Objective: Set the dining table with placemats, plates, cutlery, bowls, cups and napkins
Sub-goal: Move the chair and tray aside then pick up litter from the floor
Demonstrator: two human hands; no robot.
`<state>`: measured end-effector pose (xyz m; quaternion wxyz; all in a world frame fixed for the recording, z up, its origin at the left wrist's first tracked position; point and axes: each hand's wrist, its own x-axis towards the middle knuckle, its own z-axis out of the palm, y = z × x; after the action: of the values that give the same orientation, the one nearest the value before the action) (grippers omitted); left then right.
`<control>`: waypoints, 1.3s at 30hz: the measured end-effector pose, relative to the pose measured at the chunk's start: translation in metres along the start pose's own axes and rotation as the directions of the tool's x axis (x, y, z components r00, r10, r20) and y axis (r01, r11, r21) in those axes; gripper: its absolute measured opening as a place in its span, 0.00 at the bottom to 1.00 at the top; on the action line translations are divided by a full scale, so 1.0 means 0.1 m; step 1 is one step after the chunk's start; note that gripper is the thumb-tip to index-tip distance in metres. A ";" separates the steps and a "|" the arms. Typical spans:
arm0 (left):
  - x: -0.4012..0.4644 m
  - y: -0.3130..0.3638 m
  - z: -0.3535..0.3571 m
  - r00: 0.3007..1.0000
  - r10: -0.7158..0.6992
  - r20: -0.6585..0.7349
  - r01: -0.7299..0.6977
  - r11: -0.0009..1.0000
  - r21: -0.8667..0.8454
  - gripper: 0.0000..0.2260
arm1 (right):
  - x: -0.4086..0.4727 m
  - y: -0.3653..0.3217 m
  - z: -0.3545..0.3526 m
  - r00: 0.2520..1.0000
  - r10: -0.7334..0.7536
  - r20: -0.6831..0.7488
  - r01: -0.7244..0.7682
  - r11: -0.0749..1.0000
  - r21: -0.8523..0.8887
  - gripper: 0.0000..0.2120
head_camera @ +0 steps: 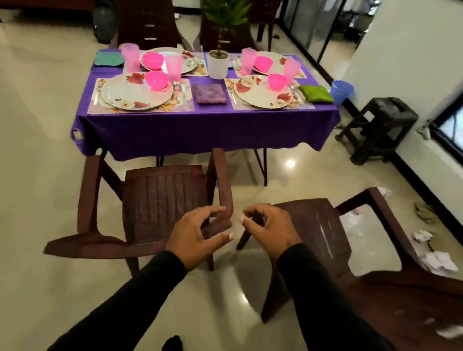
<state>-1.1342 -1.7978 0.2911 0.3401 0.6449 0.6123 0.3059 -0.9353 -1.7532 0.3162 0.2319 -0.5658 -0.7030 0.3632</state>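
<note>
Glossy tiled floor point(27, 154), ribbed plastic chair point(162, 199)

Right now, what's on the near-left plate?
A pink bowl sits on the near-left plate, toward its far right rim. Whether the bowl holds anything cannot be seen; the plate surface under it is covered.

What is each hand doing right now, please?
Left hand: open, fingers loosely curled, holding nothing.
Right hand: open, fingers loosely curled, holding nothing.

Both arms in black sleeves reach forward, close together. Left hand point(195, 233) and right hand point(268, 230) hang loosely curled, fingertips nearly facing each other, holding nothing.
</note>
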 end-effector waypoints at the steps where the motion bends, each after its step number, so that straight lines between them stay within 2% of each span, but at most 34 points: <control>1: 0.01 0.17 0.17 1.000 0.016 0.024 -0.015 1.000 -0.006 0.27 | -0.11 0.11 -0.17 1.000 0.005 -0.028 -0.005 1.000 0.005 0.09; 9: -0.21 1.41 1.82 0.976 0.101 0.195 -0.091 0.994 -0.060 0.24 | -1.16 1.14 -1.64 0.969 0.075 -0.237 -0.080 0.997 -0.010 0.10; 15: -0.24 2.14 3.00 0.955 0.180 0.235 -0.153 0.980 -0.126 0.18 | -1.91 2.01 -2.53 0.922 0.171 -0.347 -0.182 0.983 0.001 0.08; 19: -0.30 2.35 3.62 0.906 0.074 0.416 -0.036 0.994 -0.100 0.18 | -2.33 2.61 -2.79 0.881 0.258 -0.396 -0.275 0.961 0.015 0.09; 21: -0.37 2.39 3.84 0.845 0.023 0.534 0.042 0.993 -0.108 0.21 | -2.39 2.89 -2.85 0.904 0.243 -0.353 -0.293 0.951 -0.097 0.12; 23: -0.40 2.40 4.02 0.762 -0.027 0.647 0.054 0.998 -0.022 0.30 | -2.38 3.16 -2.91 0.936 0.233 -0.263 -0.314 0.891 -0.329 0.15; 24: -0.40 2.39 4.10 0.725 -0.044 0.687 -0.013 0.997 0.079 0.34 | -2.37 3.28 -2.93 0.946 0.245 -0.214 -0.319 0.831 -0.456 0.16; 25: -0.39 2.37 4.16 0.692 -0.052 0.720 -0.144 0.967 0.208 0.37 | -2.37 3.38 -2.94 0.950 0.263 -0.166 -0.311 0.774 -0.552 0.19; 27: -0.35 2.37 4.28 0.640 -0.095 0.762 -0.338 0.856 0.391 0.39 | -2.34 3.55 -2.97 0.955 0.286 -0.081 -0.270 0.723 -0.636 0.30; 28: -0.32 2.38 4.34 0.628 -0.125 0.768 -0.371 0.820 0.436 0.39 | -2.29 3.62 -3.02 0.963 0.265 -0.044 -0.229 0.724 -0.651 0.35; 30: -0.29 2.39 4.40 0.615 -0.164 0.771 -0.396 0.782 0.482 0.41 | -2.23 3.72 -3.12 0.977 0.207 0.045 -0.122 0.725 -0.678 0.41; 34: -0.21 2.36 4.41 0.603 -0.213 0.769 -0.378 0.773 0.510 0.41 | -2.15 3.85 -3.31 0.968 0.096 0.234 0.103 0.694 -0.712 0.48; 35: -0.22 2.35 4.41 0.600 -0.232 0.766 -0.370 0.768 0.522 0.41 | -2.16 3.87 -3.31 0.961 0.059 0.270 0.153 0.699 -0.698 0.48; 39: -0.06 2.40 4.43 0.683 -0.184 0.707 -0.369 0.749 0.551 0.38 | -1.91 3.98 -3.42 0.939 -0.168 0.301 0.326 0.722 -0.610 0.40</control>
<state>-0.6356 -1.8365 0.2291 0.2874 0.8198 0.4569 -0.1912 -0.3851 -1.8143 0.2395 -0.0139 -0.4665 -0.8758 0.1229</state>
